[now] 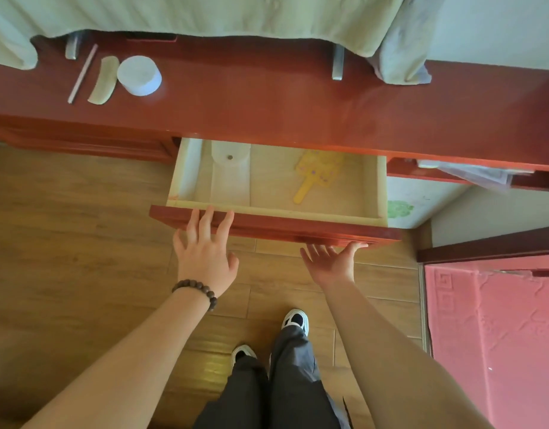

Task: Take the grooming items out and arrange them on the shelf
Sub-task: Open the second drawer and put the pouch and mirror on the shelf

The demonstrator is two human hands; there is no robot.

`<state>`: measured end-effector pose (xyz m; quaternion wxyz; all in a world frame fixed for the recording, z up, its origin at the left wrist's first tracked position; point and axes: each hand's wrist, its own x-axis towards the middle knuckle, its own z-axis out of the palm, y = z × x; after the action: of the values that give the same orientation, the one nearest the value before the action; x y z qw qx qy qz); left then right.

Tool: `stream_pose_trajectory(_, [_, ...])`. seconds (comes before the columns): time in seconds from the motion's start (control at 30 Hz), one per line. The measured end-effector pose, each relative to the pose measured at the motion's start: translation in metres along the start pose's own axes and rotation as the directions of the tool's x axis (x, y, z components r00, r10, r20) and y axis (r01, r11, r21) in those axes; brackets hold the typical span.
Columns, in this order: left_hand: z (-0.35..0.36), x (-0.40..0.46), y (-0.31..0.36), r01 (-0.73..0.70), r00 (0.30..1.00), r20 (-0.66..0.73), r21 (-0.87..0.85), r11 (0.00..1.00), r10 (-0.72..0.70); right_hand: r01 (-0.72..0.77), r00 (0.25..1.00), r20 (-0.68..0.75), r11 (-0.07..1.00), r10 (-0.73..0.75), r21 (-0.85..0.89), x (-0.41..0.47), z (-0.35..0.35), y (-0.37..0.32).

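Both hands reach the open drawer (pixel 276 226) front: left hand (pixel 205 252) fingers spread, right hand (pixel 332 261) fingers straight beneath. A yellow comb (pixel 316 174) lies inside; a white jar (pixel 139 75) stands on the shelf (pixel 267 97).

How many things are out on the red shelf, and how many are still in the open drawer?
On the shelf: 3, a white round jar, a pale comb and a thin pink stick.
In the drawer: 2, a yellow paddle-shaped item and a white bottle.
Total: 5
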<state>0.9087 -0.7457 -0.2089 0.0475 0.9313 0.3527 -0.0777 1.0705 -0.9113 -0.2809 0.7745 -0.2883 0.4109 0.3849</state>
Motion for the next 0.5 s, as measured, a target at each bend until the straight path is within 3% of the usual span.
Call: stream_pose_trajectory(0.5, [0.011,-0.075,-0.019,-0.067,0.998,-0.005,0.03,0.997,0.068,0.03,0.999,-0.021,1.0,-0.03,-0.006,-0.039,-0.056,0.03])
